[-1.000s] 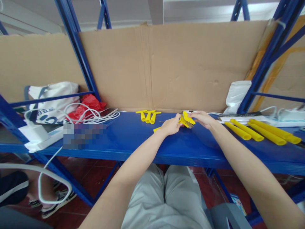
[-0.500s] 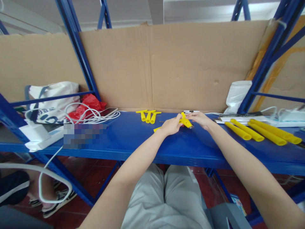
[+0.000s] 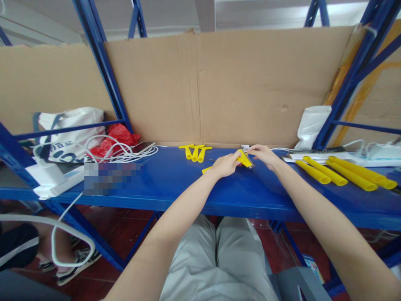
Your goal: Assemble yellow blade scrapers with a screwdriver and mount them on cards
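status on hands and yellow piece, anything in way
Left hand holding yellow piece. Right hand beside it, contact unclear. Three yellow T-shaped pieces off to the left, out of the way.

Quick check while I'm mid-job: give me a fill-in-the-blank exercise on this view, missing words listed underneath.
1. The bare left hand grips a flat piece coloured ____.
2. On the blue shelf lie ____ short yellow T-shaped pieces.
3. Long yellow tubes lie to the ____ of the bare right hand.
4. The crumpled plastic left of the T-shaped pieces is ____.

Missing words: yellow; three; right; red.
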`<action>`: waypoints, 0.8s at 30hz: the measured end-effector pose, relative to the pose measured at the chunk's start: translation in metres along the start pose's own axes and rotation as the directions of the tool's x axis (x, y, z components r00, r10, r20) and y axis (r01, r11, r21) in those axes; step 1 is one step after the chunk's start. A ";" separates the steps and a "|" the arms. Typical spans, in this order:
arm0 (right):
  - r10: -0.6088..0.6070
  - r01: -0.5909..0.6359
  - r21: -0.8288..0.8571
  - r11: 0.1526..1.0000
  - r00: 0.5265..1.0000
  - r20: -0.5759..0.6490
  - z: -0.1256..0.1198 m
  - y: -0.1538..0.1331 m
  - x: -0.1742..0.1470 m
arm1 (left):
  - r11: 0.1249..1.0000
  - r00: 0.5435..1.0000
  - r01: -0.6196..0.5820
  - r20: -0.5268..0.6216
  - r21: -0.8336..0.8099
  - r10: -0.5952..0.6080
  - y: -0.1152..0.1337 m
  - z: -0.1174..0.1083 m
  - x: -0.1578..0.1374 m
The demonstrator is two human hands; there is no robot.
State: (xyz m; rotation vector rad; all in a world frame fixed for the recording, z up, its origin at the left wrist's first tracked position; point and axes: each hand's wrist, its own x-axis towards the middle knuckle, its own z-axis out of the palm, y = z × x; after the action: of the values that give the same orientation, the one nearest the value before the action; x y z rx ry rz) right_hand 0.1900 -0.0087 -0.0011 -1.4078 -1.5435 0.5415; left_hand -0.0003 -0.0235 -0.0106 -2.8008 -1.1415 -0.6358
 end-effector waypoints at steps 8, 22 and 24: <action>-0.086 -0.003 -0.726 0.688 0.993 -0.085 -0.025 0.011 0.001 | 1.000 1.000 0.023 0.021 0.016 -0.024 0.001 -0.001 0.000; 0.245 -0.023 -0.883 0.469 0.964 0.104 -0.033 0.037 0.006 | 0.999 0.999 0.032 0.017 0.005 -0.032 0.001 -0.003 -0.001; 0.238 -0.016 -0.881 0.474 0.965 0.110 -0.032 0.038 0.006 | 0.999 0.999 0.035 0.022 0.006 -0.035 0.001 -0.003 -0.001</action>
State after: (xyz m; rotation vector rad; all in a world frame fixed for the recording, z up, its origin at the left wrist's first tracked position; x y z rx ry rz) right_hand 0.2373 -0.0021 -0.0163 -2.3269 -2.0341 -0.1035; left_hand -0.0007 -0.0256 -0.0081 -2.7957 -1.1968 -0.6043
